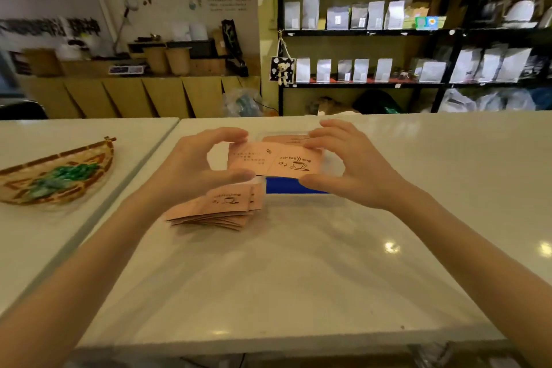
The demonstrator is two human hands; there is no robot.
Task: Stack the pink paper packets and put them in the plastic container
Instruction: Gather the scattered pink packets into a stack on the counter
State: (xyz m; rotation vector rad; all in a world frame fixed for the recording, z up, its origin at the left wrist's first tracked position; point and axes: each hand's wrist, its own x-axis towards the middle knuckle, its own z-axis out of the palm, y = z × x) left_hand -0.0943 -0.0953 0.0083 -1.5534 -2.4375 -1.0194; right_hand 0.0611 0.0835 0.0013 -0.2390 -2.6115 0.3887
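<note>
Both hands hold a small bundle of pink paper packets [273, 162] printed with a coffee cup, lifted above the white counter. My left hand [197, 167] grips its left side, my right hand [349, 164] its right side. Just behind and under the bundle sits the clear plastic container [298, 185] with a blue band on its near wall; another pink packet [286, 138] shows inside it. A loose fanned pile of more pink packets [218, 210] lies on the counter in front of my left hand.
A woven basket [56, 176] with green items rests on the neighbouring counter at left. The white counter [298, 263] stretches toward me. Shelves of bags [388, 18] stand beyond the far edge.
</note>
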